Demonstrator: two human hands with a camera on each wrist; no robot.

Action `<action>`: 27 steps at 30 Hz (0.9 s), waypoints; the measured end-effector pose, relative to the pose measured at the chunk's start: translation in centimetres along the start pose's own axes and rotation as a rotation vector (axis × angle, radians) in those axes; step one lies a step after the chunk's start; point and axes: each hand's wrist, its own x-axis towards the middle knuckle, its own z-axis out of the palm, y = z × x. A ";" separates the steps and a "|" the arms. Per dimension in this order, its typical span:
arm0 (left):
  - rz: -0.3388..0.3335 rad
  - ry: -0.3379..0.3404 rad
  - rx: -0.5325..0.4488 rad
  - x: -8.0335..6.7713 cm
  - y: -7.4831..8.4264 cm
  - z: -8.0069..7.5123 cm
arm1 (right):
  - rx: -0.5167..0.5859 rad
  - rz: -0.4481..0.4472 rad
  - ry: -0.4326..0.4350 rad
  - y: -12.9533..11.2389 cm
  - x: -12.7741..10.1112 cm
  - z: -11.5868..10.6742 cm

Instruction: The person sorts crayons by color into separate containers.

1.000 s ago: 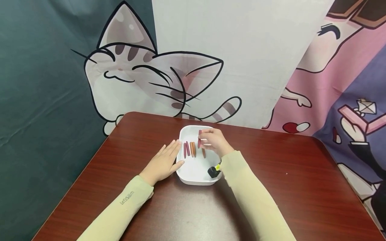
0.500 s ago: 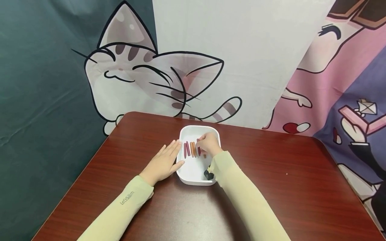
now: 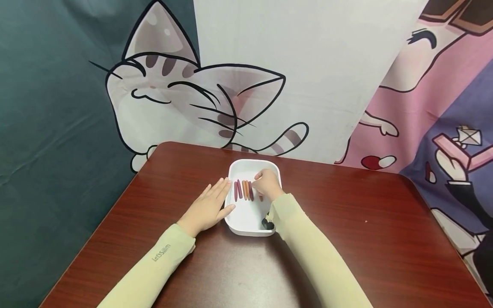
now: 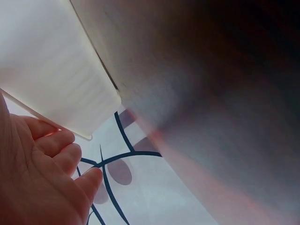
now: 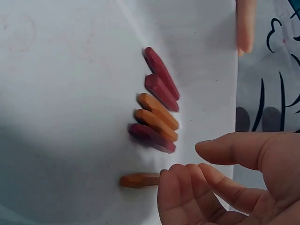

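In the head view, my left hand (image 3: 208, 208) lies with straight fingers along the left rim of a white tray (image 3: 246, 219). My right hand (image 3: 268, 185) is over the tray's right half. In the right wrist view, its thumb stands apart from its bent fingers, with nothing between them. Left of this hand is a slanting row: two red crayons (image 5: 161, 92), two orange crayons (image 5: 157, 125) and a dark purplish crayon (image 5: 152, 137) at the near end. Another orange crayon (image 5: 138, 180) lies apart from the row, its end hidden behind the right fingertips.
The tray stands on a reddish-brown wooden table (image 3: 346, 222). A small black device (image 3: 267, 223) hangs at the right wrist, over the tray's front corner. Behind the table is a cloth backdrop (image 3: 316, 77) with a cartoon cat.
My right hand has brought the purplish crayon down and left to the row's end, let go of it and shifted slightly off. My left hand has stayed at the rim.
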 end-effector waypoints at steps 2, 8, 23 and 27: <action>-0.002 -0.001 -0.003 0.0 0.0 0.0 | 0.005 -0.020 0.006 -0.2 -0.3 -0.2; -0.004 -0.008 -0.016 0.0 0.0 -0.1 | 0.024 -0.067 0.023 -0.6 -1.1 -1.2; 0.010 0.021 0.005 0.3 -0.9 0.6 | 0.003 -0.209 0.049 0.0 -2.7 -5.2; 0.008 0.011 0.024 0.1 -1.1 0.7 | -0.085 -0.339 0.057 1.2 -3.2 -6.6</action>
